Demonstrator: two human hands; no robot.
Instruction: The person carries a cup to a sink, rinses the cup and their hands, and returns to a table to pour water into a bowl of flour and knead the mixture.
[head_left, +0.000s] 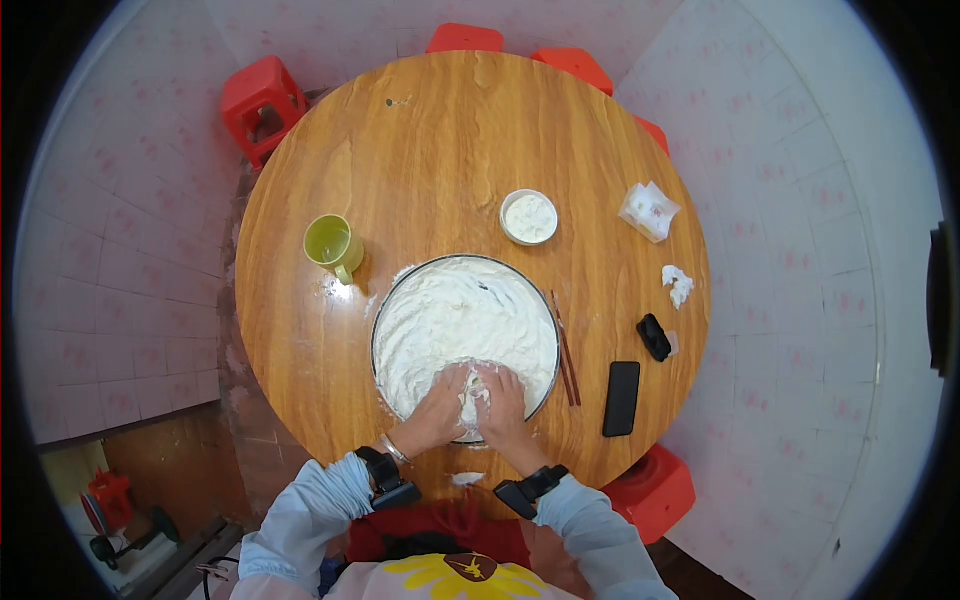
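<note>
A wide, dark-rimmed basin (460,300) of white flour (450,320) sits near the table's front edge. My left hand (437,408) and my right hand (502,402) are side by side at its near side, fingers curled into the flour. Between them is a pale, floury clump (472,392), partly covered by my fingers. Fingertips on both hands are hidden in the white mass. Each wrist wears a black band with a device, and the left also has a bracelet. Right of the basin lie reddish-brown chopsticks (567,350).
The round wooden table (430,150) also holds a yellow-green mug (333,243), a white bowl (528,217) of flour, a plastic-wrapped item (650,211), crumpled tissue (677,286), a small black object (654,338) and a phone (621,399). Red stools (262,105) surround it.
</note>
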